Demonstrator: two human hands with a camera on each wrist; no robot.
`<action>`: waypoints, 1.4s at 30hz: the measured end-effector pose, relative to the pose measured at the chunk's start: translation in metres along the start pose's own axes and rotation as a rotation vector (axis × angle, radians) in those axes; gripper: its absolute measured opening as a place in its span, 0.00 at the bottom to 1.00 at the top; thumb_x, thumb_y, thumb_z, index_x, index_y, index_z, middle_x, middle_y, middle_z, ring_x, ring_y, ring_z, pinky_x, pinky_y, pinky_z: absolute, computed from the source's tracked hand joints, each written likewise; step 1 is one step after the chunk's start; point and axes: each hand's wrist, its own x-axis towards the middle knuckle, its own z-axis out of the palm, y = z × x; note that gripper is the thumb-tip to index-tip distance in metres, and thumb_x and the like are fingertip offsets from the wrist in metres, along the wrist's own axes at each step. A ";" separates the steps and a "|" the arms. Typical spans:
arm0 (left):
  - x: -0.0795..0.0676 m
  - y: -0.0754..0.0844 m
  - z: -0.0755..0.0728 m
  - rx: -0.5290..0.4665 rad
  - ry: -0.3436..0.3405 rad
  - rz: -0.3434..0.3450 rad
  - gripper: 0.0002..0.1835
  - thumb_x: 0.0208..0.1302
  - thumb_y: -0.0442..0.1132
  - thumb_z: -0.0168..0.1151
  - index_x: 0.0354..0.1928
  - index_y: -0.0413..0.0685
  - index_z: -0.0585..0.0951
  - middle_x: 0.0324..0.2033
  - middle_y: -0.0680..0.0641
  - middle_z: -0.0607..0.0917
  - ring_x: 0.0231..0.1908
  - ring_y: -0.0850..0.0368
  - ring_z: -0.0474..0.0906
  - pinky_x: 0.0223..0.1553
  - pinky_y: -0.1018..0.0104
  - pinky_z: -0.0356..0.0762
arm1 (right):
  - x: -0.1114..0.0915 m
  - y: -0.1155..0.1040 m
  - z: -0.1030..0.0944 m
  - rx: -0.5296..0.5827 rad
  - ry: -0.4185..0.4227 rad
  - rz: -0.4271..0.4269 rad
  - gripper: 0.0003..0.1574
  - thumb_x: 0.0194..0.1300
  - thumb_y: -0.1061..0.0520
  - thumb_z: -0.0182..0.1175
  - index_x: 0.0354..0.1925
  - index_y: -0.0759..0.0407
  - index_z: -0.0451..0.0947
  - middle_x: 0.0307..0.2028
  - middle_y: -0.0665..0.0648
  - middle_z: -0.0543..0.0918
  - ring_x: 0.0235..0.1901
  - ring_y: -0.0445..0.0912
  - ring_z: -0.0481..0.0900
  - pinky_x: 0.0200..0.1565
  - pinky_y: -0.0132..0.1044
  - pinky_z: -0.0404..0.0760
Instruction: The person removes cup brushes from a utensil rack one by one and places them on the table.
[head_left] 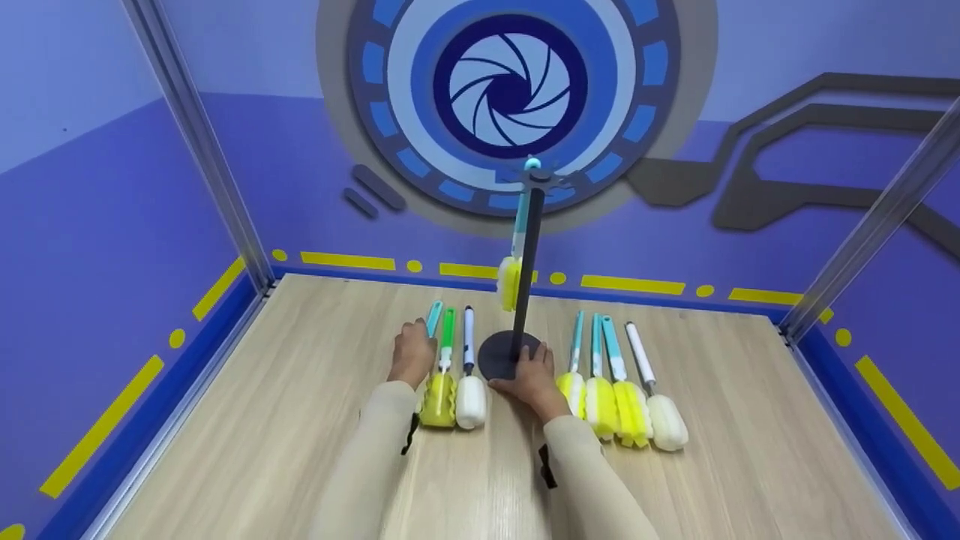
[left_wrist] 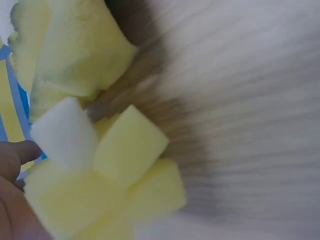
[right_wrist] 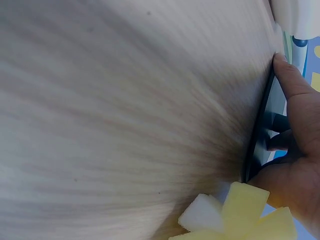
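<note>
My left hand [head_left: 414, 352] pinches the teal handle [head_left: 434, 318] of a bottle brush at the left end of the left row. Its yellow and white sponge head [left_wrist: 107, 185] shows in the left wrist view; the forearm covers it from above. Beside it lie a green-handled brush [head_left: 448, 337] with a yellow sponge and a white-headed brush [head_left: 471, 397]. My right hand [head_left: 534, 379] presses on the round dark base [head_left: 495, 356] of an upright stand, thumb at the rim, fingers spread near the pole. One teal brush [head_left: 519, 225] hangs from the stand's top hooks [head_left: 541, 178].
Right of the stand, several brushes lie in a row: teal-handled ones with yellow and white sponges [head_left: 602, 405], then one with a white handle [head_left: 640, 352]. Blue walls [head_left: 247, 165] and metal posts [head_left: 217, 157] enclose the wooden tabletop [head_left: 285, 420].
</note>
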 end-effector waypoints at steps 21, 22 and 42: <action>-0.024 0.101 -0.040 -0.396 0.086 0.440 0.20 0.77 0.40 0.55 0.66 0.44 0.75 0.62 0.43 0.78 0.60 0.48 0.77 0.57 0.55 0.78 | 0.006 -0.004 0.000 -0.070 -0.023 0.030 0.68 0.59 0.31 0.70 0.74 0.76 0.55 0.73 0.84 0.47 0.75 0.73 0.46 0.73 0.57 0.58; -0.026 0.107 -0.042 -0.434 0.088 0.449 0.20 0.77 0.39 0.55 0.66 0.44 0.74 0.62 0.43 0.78 0.59 0.49 0.78 0.56 0.56 0.79 | 0.006 -0.004 0.000 -0.073 -0.023 0.030 0.68 0.58 0.31 0.70 0.74 0.76 0.55 0.73 0.84 0.47 0.75 0.73 0.46 0.73 0.57 0.58; -0.015 0.175 -0.068 -0.729 -0.004 0.578 0.22 0.79 0.40 0.51 0.72 0.49 0.69 0.66 0.49 0.77 0.65 0.56 0.74 0.68 0.57 0.69 | 0.004 0.000 0.000 -0.099 0.010 -0.022 0.69 0.58 0.32 0.71 0.72 0.79 0.56 0.70 0.88 0.49 0.72 0.77 0.49 0.72 0.58 0.59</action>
